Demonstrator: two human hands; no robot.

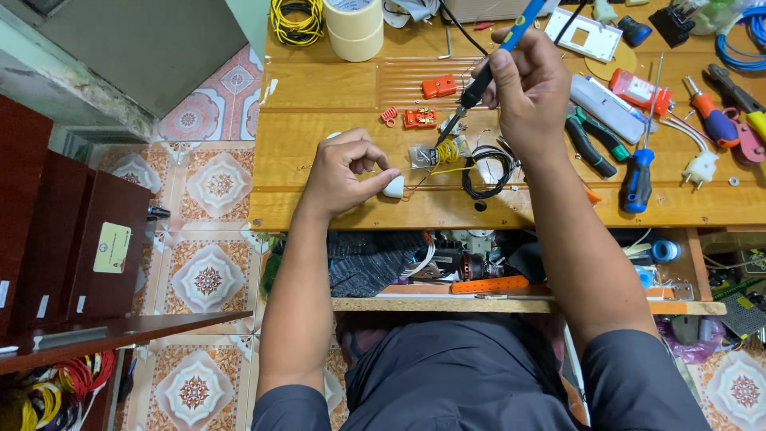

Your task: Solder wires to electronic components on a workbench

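Now right hand [528, 88] grips soldering iron [488, 68] (tip at yellow coil [448, 152]), left hand [345, 172] pinches wire [431, 171]

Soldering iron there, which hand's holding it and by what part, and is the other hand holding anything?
The right hand grips the soldering iron around its blue handle, tip down. The left hand pinches a thin yellow wire between fingertips.
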